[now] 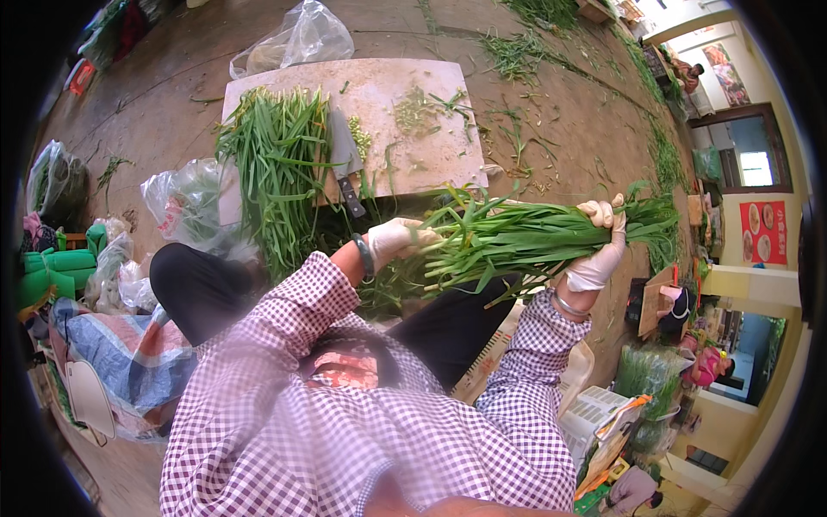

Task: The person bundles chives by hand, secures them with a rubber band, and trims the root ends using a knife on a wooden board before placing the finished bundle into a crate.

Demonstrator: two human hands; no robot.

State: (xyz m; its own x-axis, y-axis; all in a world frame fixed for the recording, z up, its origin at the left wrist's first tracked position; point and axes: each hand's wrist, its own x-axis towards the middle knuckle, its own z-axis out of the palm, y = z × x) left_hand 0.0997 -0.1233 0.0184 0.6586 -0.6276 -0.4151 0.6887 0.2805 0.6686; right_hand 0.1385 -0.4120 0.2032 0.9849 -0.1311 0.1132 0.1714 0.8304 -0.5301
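Note:
My right hand (603, 246), in a pale glove, wraps round a thick bunch of garlic chives (525, 233). The bunch lies level above my lap, its leaf tips past my right hand and its pale stem ends toward my left. At those stem ends is my left hand (394, 240), gloved too, with its fingers curled in against loose stems and leaves. A big pile of garlic chives (277, 142) covers the left side of a low board (405, 164). Beside the pile rests a knife (346, 155), its dark handle toward me. Chopped stem ends (362, 136) lie next to the blade.
A clear plastic bag (297, 39) sits beyond the board, another bag (185, 194) at its left. Green scraps (521, 60) litter the floor. A striped sheet (129, 353) lies at my left. Bundled greens (646, 379) stand at right, near other people (711, 366).

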